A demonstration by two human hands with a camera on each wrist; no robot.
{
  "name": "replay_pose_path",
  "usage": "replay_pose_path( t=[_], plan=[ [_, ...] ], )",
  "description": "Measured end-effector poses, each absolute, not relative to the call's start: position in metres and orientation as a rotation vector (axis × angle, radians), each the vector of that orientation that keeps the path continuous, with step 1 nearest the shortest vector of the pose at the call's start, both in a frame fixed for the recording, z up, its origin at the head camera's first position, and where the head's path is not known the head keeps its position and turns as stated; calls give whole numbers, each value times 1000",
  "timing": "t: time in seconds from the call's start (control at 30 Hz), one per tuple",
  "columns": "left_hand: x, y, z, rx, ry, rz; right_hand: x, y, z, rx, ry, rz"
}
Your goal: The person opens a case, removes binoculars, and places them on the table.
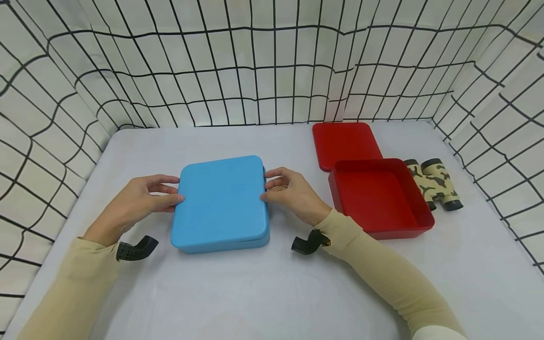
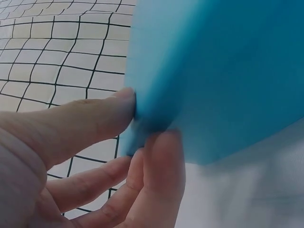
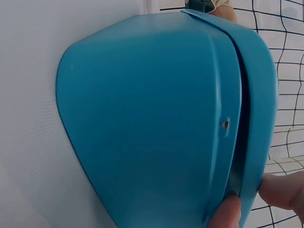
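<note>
A blue lidded box [image 1: 221, 203] sits on the white table, left of centre. At its left edge my left hand [image 1: 148, 198] grips the lid, thumb on the top and fingers beneath the edge; the left wrist view is blurred there. On the opposite side my right hand [image 1: 293, 191] pinches the rim of the lid [image 3: 262, 104] between thumb and finger. In the right wrist view a dark gap runs between the lid and the box body [image 3: 142, 114], wider toward the fingers. The inside of the box is hidden.
To the right stands an open red box [image 1: 382, 198], with its red lid [image 1: 346, 144] lying behind it. Camouflage binoculars [image 1: 439, 184] lie beside the red box. Black netting [image 1: 274, 66] over white walls borders the table at the back and sides.
</note>
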State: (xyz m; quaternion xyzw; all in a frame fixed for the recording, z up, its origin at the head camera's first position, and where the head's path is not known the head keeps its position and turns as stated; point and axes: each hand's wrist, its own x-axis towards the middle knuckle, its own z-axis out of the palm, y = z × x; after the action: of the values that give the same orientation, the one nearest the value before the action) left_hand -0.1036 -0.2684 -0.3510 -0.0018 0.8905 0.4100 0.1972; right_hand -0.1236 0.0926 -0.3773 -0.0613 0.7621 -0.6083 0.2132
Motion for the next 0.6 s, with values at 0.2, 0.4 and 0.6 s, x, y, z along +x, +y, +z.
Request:
replay_pose_path(
  t=[0.2, 0.4, 0.6],
  plan=[
    [-104, -268, -356, 18, 2490, 1202, -123, 93, -376, -172, 2107, -1693],
    [-103, -270, -363, 11, 2438, 1319, -123, 94, -378, -168, 2099, -1705],
    [-102, -272, -366, 8, 2406, 1369, -122, 95, -379, -175, 2102, -1713]
  ],
)
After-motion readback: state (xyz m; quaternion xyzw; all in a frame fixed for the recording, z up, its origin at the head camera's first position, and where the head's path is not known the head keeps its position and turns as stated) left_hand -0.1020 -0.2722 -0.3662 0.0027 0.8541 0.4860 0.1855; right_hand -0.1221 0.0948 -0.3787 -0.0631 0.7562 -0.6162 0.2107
